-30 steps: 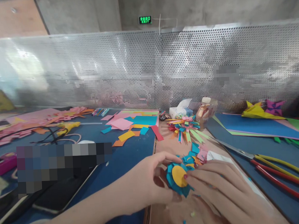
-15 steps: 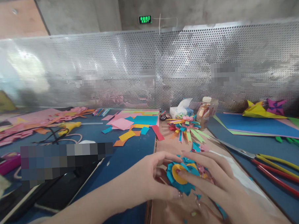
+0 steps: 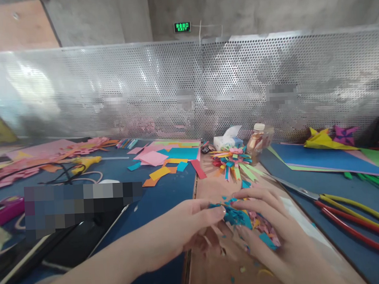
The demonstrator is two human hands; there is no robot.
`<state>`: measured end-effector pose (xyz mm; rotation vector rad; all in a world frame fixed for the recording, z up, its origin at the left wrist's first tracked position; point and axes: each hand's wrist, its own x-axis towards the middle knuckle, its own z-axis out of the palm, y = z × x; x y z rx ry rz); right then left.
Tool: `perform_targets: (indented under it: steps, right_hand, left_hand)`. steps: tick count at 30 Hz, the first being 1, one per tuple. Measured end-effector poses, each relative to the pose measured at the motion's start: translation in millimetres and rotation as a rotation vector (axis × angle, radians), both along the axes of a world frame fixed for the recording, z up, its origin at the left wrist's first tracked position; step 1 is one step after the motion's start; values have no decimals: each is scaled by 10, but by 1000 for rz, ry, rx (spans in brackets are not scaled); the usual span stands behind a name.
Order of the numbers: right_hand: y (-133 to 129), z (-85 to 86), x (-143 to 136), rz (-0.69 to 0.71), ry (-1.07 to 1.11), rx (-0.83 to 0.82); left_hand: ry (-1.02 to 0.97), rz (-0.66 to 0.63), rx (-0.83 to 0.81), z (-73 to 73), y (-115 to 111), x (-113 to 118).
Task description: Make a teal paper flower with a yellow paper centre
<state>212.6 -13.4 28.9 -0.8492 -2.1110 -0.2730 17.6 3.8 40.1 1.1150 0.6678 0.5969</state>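
Note:
Near the lower centre, my left hand [image 3: 201, 223] has its thumb and fingers closed on the left edge of a teal paper piece [image 3: 233, 215]. The yellow disc is not visible on it from this side. My right hand [image 3: 271, 226] arches over a pile of pink and teal paper scraps [image 3: 264, 226], fingers spread, the fingertips touching the teal paper's right side. Small scraps lie on the brown board [image 3: 211, 275] below.
Multicoloured paper strips [image 3: 232, 159], a bottle [image 3: 256, 141] and a tissue box [image 3: 221, 142] stand behind. Scissors [image 3: 307, 193] lie right. Coloured sheets [image 3: 183, 153], a glue gun [image 3: 86, 163] and a dark flat device [image 3: 68, 243] are left.
The teal piece has turned over or tilted, and its yellow disc no longer shows. My left thumb has moved up onto it. My right fingers have shifted off its middle, uncovering more scraps.

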Motion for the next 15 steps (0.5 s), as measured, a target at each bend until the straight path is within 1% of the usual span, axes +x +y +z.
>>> perform_targets:
  steps: [4,7,11,15]
  right_hand:
    - [35,-6,-21,41,173,-192]
    - [54,-14,-14,54,331,-377]
    - [91,-107,4,75,513,-722]
    - [97,-157,-15,33,637,-949]
  left_hand:
    - [48,-37,35,-26,-8,-6]
    - [66,-64,61,-65,23,-27]
    - [198,-45,140,-92,70,-39]
    - [298,-9,208,-53,55,-33]
